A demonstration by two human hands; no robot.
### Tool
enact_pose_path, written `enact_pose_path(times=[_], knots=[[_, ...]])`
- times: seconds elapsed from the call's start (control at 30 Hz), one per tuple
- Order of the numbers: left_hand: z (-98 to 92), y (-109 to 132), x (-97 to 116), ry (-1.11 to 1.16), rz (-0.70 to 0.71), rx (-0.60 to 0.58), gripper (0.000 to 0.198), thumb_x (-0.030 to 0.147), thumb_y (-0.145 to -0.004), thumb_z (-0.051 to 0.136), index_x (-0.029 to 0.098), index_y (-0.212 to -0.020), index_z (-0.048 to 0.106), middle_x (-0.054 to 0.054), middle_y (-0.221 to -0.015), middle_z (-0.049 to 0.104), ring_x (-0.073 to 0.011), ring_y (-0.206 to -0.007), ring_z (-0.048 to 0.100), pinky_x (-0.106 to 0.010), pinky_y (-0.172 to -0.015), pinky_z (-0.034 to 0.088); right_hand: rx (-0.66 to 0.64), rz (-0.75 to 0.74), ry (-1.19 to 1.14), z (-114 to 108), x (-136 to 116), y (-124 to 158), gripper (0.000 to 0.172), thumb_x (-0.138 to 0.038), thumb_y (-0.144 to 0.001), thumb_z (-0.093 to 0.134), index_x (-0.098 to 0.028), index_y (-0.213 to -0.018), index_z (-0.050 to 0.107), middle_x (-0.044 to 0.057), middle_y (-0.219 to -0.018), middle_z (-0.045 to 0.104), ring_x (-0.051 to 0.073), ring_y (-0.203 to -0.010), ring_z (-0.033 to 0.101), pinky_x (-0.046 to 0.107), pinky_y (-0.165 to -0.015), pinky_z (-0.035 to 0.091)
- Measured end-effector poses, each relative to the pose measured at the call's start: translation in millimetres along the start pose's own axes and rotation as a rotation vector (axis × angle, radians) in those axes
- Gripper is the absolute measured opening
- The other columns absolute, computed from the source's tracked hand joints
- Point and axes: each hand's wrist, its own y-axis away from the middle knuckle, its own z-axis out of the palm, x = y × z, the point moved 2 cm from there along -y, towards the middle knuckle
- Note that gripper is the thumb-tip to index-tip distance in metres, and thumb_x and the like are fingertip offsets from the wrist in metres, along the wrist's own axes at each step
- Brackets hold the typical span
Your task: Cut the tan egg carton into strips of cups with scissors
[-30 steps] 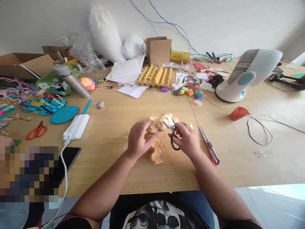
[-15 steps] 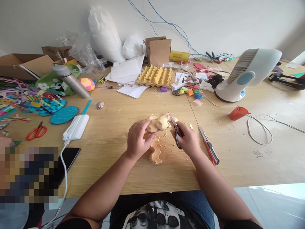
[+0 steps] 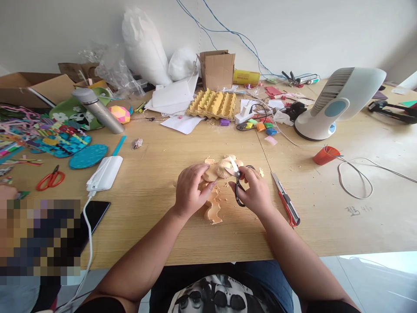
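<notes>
My left hand [image 3: 192,190] is closed on a pale tan, lumpy piece of egg carton [image 3: 224,168] with rounded bumps, gripping it by its left end. In my right hand [image 3: 256,190] is a pair of black-handled scissors [image 3: 239,196], with fingers and thumb at the loops. The scissors' blades are spread apart, against the right part of the lumpy piece; exactly where they touch is hard to see. Below it on the table lies a wavy tan cut strip [image 3: 213,213]. Small tan scraps are scattered around it.
A red utility knife [image 3: 286,202] lies right of my right hand. Farther off are an orange cup [image 3: 325,155], a white fan [image 3: 332,104] and a yellow egg tray [image 3: 211,104]. To the left are a power bank [image 3: 106,174], orange scissors [image 3: 50,179] and a phone [image 3: 97,217].
The scissors' blades have spread apart and swung left over the lumpy piece as my right hand's fingers opened the loops. My left hand keeps its hold nearly unmoved.
</notes>
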Motion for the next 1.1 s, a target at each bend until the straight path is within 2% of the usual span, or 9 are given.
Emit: enact_pose_path(times=[0.2, 0.43, 0.57, 0.67, 0.77, 0.9, 1.1], knots=[[0.1, 1, -1, 0.007, 0.010, 0.010, 0.053, 0.027, -0.094, 0.075, 0.023, -0.143, 0.052, -0.014, -0.126, 0.074, -0.0307, -0.116, 0.072, -0.046, -0.099, 0.057, -0.032, 0.024, 0.037, -1, 1, 0, 0.031, -0.043, -0.099, 0.069, -0.021, -0.120, 0.064, 0.007, -0.090, 0.070, 0.025, -0.081, 0.064, 0.033, -0.068, 0.044], [0.8, 2, -2, -0.006, -0.015, 0.009, 0.054, 0.027, -0.094, 0.075, 0.024, -0.142, 0.052, -0.014, -0.126, 0.074, -0.0310, -0.117, 0.072, -0.047, -0.101, 0.056, -0.045, 0.115, 0.000, -1, 7, 1, 0.033, -0.055, -0.100, 0.066, -0.023, -0.110, 0.071, 0.004, -0.076, 0.067, 0.020, -0.067, 0.059, 0.032, -0.062, 0.037], [-0.5, 0, -1, -0.014, -0.014, 0.028, 0.055, 0.026, -0.093, 0.076, 0.022, -0.143, 0.052, -0.014, -0.125, 0.074, -0.0306, -0.116, 0.072, -0.046, -0.099, 0.057, -0.034, 0.279, -0.216, 2, 8, 1, 0.037, -0.060, -0.094, 0.072, -0.024, -0.105, 0.070, -0.001, -0.070, 0.061, 0.017, -0.063, 0.055, 0.030, -0.060, 0.038], [-1.2, -1, 0, -0.018, -0.011, 0.028, 0.055, 0.025, -0.093, 0.077, 0.022, -0.142, 0.053, -0.015, -0.125, 0.074, -0.0309, -0.116, 0.071, -0.046, -0.099, 0.057, -0.082, 0.472, -0.563, 6, 7, 1, 0.044, -0.064, -0.090, 0.073, -0.024, -0.107, 0.066, -0.003, -0.068, 0.061, 0.015, -0.057, 0.051, 0.028, -0.054, 0.039], [-0.7, -1, 1, -0.015, 0.000, 0.005, 0.053, 0.024, -0.092, 0.077, 0.022, -0.140, 0.054, -0.015, -0.127, 0.074, -0.0312, -0.118, 0.071, -0.047, -0.101, 0.056, -0.129, 0.586, -0.869, 8, 2, 0, 0.049, -0.066, -0.087, 0.073, -0.024, -0.110, 0.062, -0.001, -0.072, 0.068, 0.014, -0.056, 0.054, 0.027, -0.050, 0.040], [1.7, 0, 2, -0.011, 0.002, -0.040, 0.051, 0.027, -0.093, 0.077, 0.025, -0.139, 0.054, -0.014, -0.128, 0.075, -0.0322, -0.120, 0.071, -0.049, -0.103, 0.056, -0.083, 0.635, -0.973, 8, -1, -1, 0.049, -0.056, -0.080, 0.086, -0.024, -0.107, 0.061, 0.000, -0.077, 0.073, 0.015, -0.064, 0.062, 0.026, -0.055, 0.043], [3.6, 1, 2, 0.000, 0.025, -0.079, 0.050, 0.026, -0.095, 0.075, 0.026, -0.140, 0.054, -0.014, -0.129, 0.075, -0.0324, -0.122, 0.071, -0.050, -0.103, 0.056, -0.063, 0.616, -1.021, 12, 3, -2, 0.048, -0.054, -0.080, 0.085, -0.025, -0.106, 0.058, -0.003, -0.072, 0.069, 0.014, -0.060, 0.060, 0.026, -0.054, 0.043]])
